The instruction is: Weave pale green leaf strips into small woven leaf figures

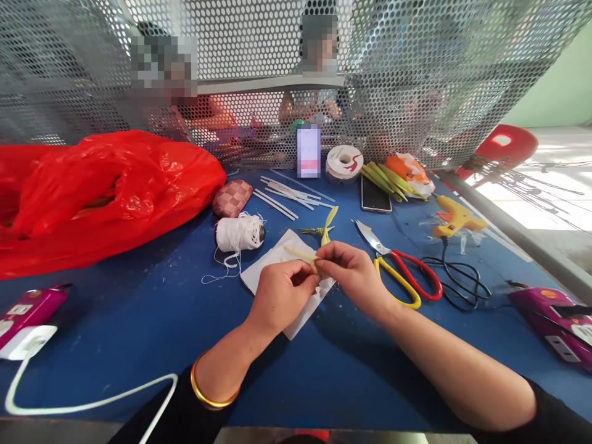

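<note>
My left hand (287, 288) and my right hand (350, 271) meet over a white paper sheet (292, 327), both closed in a pinch. Between their fingertips is a pale yellow strip (298, 253), perhaps of dried husk; its lower part is hidden by my fingers. Just beyond my right fingertips, a yellow-green piece of husk (332, 217) sticks up beside a small green stem-like piece (311, 230). Scissors (383, 248) with one red and one yellow handle lie open to the right of my right hand. A spool of white thread (235, 234) lies to the left of the paper.
White sticks (289, 192), a ribbon roll (345, 161), a propped phone (308, 151) and green husks (383, 182) on a dark phone (374, 197) line the back. At right are a yellow glue gun (456, 217) and purple power strip (552, 314); at left, a red plastic bag (152, 185).
</note>
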A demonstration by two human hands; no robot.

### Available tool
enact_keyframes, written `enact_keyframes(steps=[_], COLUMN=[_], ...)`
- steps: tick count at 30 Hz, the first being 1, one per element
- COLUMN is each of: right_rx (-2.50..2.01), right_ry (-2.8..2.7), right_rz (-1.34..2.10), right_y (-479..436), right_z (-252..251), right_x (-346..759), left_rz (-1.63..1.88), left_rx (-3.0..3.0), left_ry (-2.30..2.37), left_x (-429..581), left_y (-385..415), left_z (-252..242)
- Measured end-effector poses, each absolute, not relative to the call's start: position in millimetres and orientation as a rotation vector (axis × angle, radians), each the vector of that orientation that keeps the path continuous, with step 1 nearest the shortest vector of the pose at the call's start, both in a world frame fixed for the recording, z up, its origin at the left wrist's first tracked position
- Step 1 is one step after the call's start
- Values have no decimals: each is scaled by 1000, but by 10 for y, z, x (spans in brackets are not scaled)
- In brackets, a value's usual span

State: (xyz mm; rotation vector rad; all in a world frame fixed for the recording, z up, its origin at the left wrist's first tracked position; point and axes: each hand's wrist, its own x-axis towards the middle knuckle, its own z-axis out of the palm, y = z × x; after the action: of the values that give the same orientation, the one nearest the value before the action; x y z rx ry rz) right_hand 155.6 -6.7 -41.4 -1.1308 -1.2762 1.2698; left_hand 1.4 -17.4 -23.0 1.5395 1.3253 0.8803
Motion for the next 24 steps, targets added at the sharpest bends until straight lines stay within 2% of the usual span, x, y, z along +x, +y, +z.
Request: enact_keyframes(steps=[3, 8, 13, 24], right_rx=[-1187, -1153, -1193, -1099], right_ry=[-1286, -1405, -1467, -1107], right_rz=[1147, 1128, 893, 1008], right_y=[-67, -82, -91, -54], right_z=[-403, -326, -305, -274], right_x=[1554, 1594, 1615, 1611], left_rz=[798, 651, 586, 555], left_rx=[1572, 1653, 1582, 1414], left_ry=[1319, 1316, 1270, 1230], left_x=[18, 30, 17, -2], left_y=[-189, -202, -198, -163], left_z=[-237, -226, -203, -248])
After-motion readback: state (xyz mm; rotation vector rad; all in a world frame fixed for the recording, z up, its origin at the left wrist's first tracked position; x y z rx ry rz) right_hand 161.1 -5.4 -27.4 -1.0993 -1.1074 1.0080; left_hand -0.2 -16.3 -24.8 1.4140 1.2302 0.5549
